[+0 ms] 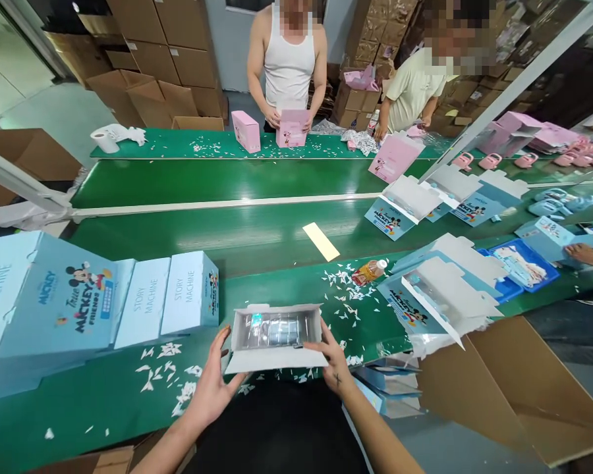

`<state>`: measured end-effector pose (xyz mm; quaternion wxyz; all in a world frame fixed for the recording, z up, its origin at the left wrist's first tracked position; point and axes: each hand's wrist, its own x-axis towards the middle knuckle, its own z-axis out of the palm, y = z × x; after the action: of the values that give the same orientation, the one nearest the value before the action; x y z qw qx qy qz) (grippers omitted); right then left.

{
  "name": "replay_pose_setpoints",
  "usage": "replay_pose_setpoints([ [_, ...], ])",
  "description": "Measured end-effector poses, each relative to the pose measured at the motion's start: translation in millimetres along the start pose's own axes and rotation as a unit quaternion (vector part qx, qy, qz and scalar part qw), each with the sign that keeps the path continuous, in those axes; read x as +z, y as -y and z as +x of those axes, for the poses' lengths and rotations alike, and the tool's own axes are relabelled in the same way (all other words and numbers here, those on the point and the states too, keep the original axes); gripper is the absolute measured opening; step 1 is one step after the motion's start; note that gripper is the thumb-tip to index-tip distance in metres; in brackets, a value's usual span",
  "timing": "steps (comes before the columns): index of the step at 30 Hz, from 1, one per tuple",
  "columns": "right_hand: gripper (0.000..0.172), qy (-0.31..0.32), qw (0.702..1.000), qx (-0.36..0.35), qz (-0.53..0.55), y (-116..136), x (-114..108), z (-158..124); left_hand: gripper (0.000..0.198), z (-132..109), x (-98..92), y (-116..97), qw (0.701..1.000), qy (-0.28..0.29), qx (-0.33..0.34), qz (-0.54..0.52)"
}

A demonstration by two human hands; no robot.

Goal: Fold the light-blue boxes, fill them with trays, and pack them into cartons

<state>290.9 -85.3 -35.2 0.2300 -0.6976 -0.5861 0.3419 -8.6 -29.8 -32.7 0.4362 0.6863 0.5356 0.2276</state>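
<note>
An open cardboard box [277,359] stands in front of me with its lid flap folded toward my body. Inside it lies clear, shiny plastic packaging [277,329]; what that wraps I cannot make out. My left hand [214,382] holds the box's left side, its thumb under the front flap. On the right side, my right hand [332,359] grips the wall, with fingers reaching over the rim. White paper scraps [165,368] lie around the box. To its left stand closed light blue story machine boxes [141,296] in a row.
An orange drink bottle [369,272] lies beyond my right hand. Open blue boxes [425,303] and a blue tray [538,276] stand farther right. A yellowish card [321,241] lies on the green belt [217,230]. Two people work opposite; another person's hand [586,253] is at far right.
</note>
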Motion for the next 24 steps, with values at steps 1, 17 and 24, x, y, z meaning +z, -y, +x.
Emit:
replay_pose_setpoints([
  [1,0.033,0.006,1.0,-0.001,0.005,3,1,-9,0.079,-4,0.0,-1,1.0,-0.002,0.017,-0.006],
  [17,0.04,0.089,0.991,-0.099,-0.005,18,-23,-15,0.036,-13,-12.8,-5,0.978,0.134,0.128,0.101],
  [24,0.022,0.165,0.98,-0.098,-0.049,22,-32,-3,0.029,-3,-19.4,-10,0.969,0.199,0.101,0.104],
])
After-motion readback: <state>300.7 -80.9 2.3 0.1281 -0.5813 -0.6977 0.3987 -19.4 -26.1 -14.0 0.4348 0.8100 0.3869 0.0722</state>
